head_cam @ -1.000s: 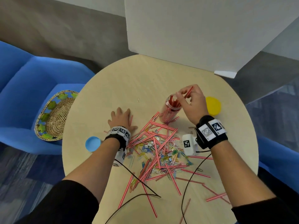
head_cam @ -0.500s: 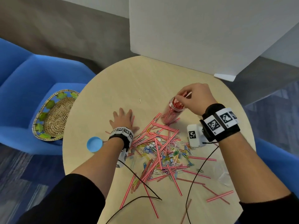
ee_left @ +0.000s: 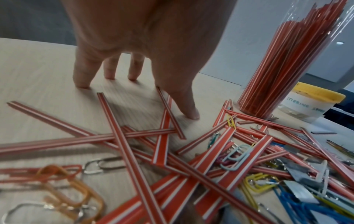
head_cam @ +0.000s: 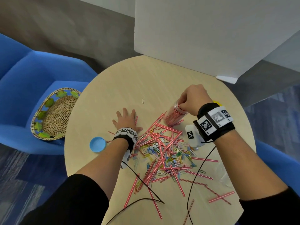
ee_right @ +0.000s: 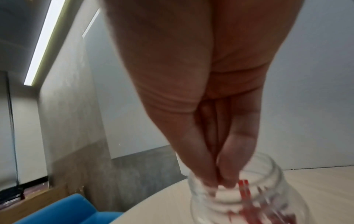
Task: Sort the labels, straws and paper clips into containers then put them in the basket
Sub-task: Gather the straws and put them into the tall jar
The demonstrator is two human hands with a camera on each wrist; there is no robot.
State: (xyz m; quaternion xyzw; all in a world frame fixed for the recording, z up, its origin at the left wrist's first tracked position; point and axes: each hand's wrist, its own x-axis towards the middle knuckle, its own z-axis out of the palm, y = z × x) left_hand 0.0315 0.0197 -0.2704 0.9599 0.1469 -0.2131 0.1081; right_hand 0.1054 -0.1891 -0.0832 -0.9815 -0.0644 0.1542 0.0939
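The right hand (head_cam: 194, 99), its grip pinched at the mouth of the upright straw jar (head_cam: 174, 115), is seen at two o'clock on the desk (head_cam: 113, 88). Loose straws (head_cam: 164, 143) are scattered at six o'clock from it, long axes mixed, nearer the flat, released left hand (head_cam: 125, 119).

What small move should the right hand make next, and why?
Probably lift the right hand clear of the clear jar and reach for another loose straw: its fingers are at the jar's mouth, and many straws lie on the table.
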